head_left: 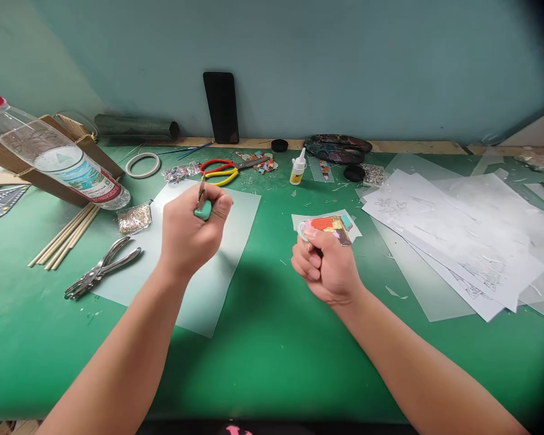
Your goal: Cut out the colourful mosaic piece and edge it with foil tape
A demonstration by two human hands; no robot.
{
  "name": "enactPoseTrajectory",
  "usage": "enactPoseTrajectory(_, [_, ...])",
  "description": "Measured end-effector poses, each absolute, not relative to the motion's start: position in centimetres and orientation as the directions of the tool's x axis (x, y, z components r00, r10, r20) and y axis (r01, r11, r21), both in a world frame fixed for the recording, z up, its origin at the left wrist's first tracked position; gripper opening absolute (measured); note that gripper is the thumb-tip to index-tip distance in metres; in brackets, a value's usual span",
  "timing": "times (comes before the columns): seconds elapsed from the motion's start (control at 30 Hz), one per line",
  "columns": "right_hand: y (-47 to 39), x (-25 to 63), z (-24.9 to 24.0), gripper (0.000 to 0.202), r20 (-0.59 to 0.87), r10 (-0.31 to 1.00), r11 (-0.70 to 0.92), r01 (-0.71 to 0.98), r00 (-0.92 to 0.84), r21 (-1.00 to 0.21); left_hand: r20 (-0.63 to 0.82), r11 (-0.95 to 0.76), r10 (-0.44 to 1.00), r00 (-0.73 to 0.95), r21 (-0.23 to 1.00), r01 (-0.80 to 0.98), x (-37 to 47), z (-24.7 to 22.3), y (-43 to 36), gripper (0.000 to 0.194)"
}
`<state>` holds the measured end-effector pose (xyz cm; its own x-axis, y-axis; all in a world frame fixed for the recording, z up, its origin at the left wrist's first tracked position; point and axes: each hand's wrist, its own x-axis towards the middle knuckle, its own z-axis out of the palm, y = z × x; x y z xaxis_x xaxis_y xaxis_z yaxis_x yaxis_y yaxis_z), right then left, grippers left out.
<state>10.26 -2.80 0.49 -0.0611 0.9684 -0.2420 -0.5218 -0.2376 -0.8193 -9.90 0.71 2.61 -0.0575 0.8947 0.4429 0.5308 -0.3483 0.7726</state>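
Observation:
My left hand is raised above a translucent sheet, fingers curled round a small green-handled tool with a metal part sticking up. The rest of that tool is hidden in the fist, so its kind does not show. On the right, my right hand pinches a flat, brightly coloured piece in red, orange, pink and brown between thumb and finger. Behind that piece a scrap of clear sheet is visible. The two hands are apart.
At left are a tilted plastic bottle, wooden sticks, a hole punch and a tape roll. Scissors, a glue bottle and a phone are farther back. Drawn papers spread across the right.

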Motion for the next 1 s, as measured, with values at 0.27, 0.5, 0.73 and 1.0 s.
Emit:
enactPoseTrajectory(0.27, [-2.8, 10.1, -0.3, 0.026, -0.15, 0.989, -0.13, -0.445, 0.011, -0.886, 0.095, -0.188, 0.966, 0.242, 0.898, 0.398, -6.4, 2.6, -2.1, 0.036])
enactPoseTrajectory(0.5, [-3.4, 9.6, 0.7, 0.035, -0.187, 0.982, -0.153, -0.483, 0.024, -0.862, 0.232, -0.427, 0.843, 0.486, 0.837, 0.342, -6.4, 1.6, -2.7, 0.04])
enactPoseTrajectory(0.73, [-3.7, 9.6, 1.2, 0.041, -0.185, 0.982, -0.172, -0.55, -0.033, -0.817, 0.418, -0.633, 0.757, 0.502, 0.657, 0.408, -6.1, 0.5, -2.6, 0.048])
enactPoseTrajectory(1.0, [-4.0, 9.2, 0.9, 0.048, -0.224, 0.963, -0.267, -0.579, -0.147, -0.77, 0.452, -0.648, 0.756, 0.473, 0.623, 0.439, -5.7, 0.0, -2.6, 0.051])
